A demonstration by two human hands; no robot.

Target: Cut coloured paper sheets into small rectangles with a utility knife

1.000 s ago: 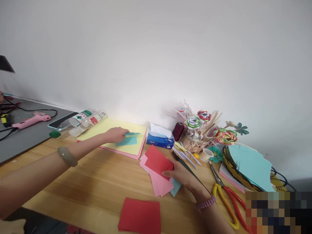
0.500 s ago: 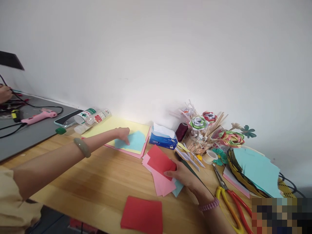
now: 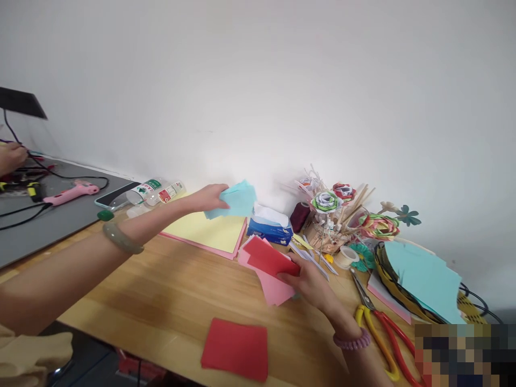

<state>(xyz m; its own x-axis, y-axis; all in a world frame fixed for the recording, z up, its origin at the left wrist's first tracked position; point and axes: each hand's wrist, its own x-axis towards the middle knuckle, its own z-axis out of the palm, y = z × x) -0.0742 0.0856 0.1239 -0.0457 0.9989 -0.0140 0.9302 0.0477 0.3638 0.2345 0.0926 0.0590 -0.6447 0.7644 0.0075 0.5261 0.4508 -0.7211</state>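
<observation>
My left hand (image 3: 211, 198) is closed on several light blue paper sheets (image 3: 241, 200), lifted above the yellow and pink paper stack (image 3: 209, 232) near the wall. In my right hand (image 3: 308, 278) is a fanned bunch of paper pieces, with a red one (image 3: 266, 257) on top and pink ones (image 3: 274, 287) beneath; a sliver of light blue shows under the fingers. A pile of red paper squares (image 3: 235, 349) lies on the wooden table (image 3: 161, 301) at the front, apart from both hands.
A blue tissue pack (image 3: 269, 230) stands behind my right hand. To its right are paper flowers (image 3: 327, 203), a ribbon spool (image 3: 347, 257), red-and-yellow-handled pliers (image 3: 368, 309) and a basket with blue paper (image 3: 427, 277). Leftward lie plastic bottles (image 3: 151, 192), a phone (image 3: 116, 196) and a pink glue gun (image 3: 74, 192); another person's hand (image 3: 12, 157) is beyond.
My left hand has picked the light blue sheets up off the yellow paper and raised them to the right. My right hand has lifted its red and pink bunch slightly and tilted it.
</observation>
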